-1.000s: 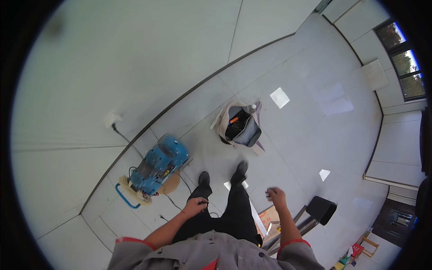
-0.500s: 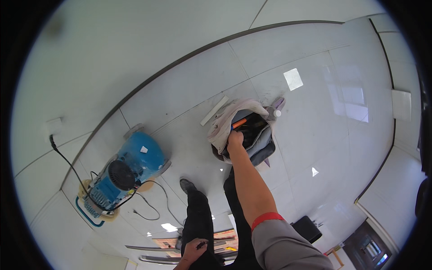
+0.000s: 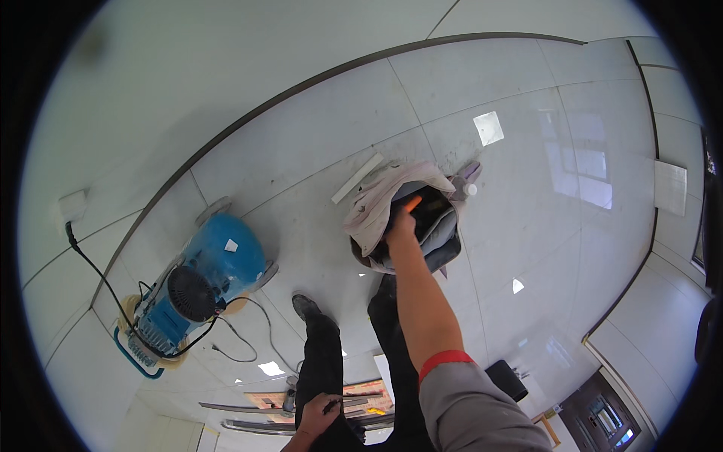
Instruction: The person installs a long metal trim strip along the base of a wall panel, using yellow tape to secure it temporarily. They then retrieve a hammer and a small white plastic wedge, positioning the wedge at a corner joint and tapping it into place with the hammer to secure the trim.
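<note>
A soft pale pink-grey bag [image 3: 369, 215] with a dark inside stands upright on the floor, its mouth open. My right hand [image 3: 401, 224] reaches down into it and looks closed, but its fingertips are hidden. Right beside those fingers sticks up an orange handle-like piece [image 3: 412, 203]; whether I grip it is unclear. Grey cloth [image 3: 438, 233] lines the bag's right side. By my left thigh, my left hand [image 3: 318, 414] is closed around a small dark object [image 3: 330, 407], too small to name.
A blue air compressor [image 3: 226, 252] with a black cable stands to the left. A white strip [image 3: 357, 178] lies beyond the bag, and a white-capped bottle [image 3: 470, 190] touches its right side. Metal strips [image 3: 256, 428] lie behind my legs, with a black case [image 3: 506, 380] to the right.
My right hand has shifted slightly up and right inside the bag. The orange piece has moved right and tilted more upward. My left hand still holds the dark object.
</note>
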Demonstrator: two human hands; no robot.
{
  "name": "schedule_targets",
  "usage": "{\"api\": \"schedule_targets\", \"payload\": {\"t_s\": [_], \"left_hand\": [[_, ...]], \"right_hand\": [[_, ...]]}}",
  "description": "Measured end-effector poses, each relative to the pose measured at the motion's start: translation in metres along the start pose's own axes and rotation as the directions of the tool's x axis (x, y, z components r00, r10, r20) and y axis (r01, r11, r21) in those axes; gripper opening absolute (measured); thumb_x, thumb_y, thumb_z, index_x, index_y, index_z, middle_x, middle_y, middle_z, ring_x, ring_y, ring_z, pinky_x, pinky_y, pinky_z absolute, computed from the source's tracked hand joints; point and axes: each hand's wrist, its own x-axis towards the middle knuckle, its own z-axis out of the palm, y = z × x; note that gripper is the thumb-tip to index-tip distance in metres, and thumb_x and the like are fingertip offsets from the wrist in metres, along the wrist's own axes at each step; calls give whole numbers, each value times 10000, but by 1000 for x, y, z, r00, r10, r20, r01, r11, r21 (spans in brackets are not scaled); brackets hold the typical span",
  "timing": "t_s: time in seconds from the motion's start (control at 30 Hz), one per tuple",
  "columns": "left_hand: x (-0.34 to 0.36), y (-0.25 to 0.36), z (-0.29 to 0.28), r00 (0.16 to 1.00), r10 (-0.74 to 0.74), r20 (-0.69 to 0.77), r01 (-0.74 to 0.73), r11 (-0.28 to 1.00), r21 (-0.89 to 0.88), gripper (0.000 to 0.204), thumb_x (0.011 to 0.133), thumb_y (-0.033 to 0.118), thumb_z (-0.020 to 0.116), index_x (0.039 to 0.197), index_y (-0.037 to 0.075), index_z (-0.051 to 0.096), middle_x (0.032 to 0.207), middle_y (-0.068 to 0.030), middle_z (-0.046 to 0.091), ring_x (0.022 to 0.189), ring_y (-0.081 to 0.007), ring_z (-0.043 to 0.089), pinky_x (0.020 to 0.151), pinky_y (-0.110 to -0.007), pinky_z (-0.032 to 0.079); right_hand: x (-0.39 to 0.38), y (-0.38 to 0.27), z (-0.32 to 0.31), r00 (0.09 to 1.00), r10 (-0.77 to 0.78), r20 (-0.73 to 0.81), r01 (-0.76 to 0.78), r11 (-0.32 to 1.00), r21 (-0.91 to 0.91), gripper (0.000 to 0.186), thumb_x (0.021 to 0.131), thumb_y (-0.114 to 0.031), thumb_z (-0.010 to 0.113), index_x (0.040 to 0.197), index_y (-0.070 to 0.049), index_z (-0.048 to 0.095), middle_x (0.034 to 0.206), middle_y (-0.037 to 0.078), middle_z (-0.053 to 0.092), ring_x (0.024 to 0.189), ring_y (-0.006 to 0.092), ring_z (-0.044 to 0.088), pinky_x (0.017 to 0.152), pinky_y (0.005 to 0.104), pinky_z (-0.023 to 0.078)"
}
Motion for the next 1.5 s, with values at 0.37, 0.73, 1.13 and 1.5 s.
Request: {"api": "schedule_targets", "payload": {"t_s": [0.37,0.73,1.13,1.5], "left_hand": [[-16,-24,-16,985,160,-69,-156,986,55,180,852,128,688,1018,65,712,849,-98,641,723,-239,653,662,-325,525],[-166,-71,-59,905,-97,-415,-25,960,-280,279,887,249,621,1066,50,704,902,-125,709,767,-210,705,734,-344,564],[-446,-225,115,345,-879,-329,-179,282,-942,264,866,232,672,1054,57,735,826,-81,735,631,-162,713,618,-313,581],[-605,-410,220,198,-980,9,-405,-91,-910,218,849,147,690,1005,-1,730,813,-94,734,628,-154,697,602,-289,559]], "right_hand": [[-174,-8,-130,898,-130,420,371,735,-567,293,980,-332,588,883,-63,520,606,13,478,449,133,477,419,304,396],[-493,46,-313,826,-162,540,564,242,-789,291,826,-212,779,847,-22,559,625,83,611,537,181,656,506,345,527],[-642,269,-13,603,503,619,760,-598,-254,483,840,-503,744,744,-47,616,695,53,600,642,186,560,667,380,481],[-790,667,-10,496,737,460,718,-646,261,504,845,-521,708,716,-40,635,688,87,637,600,217,609,650,412,511]]}}
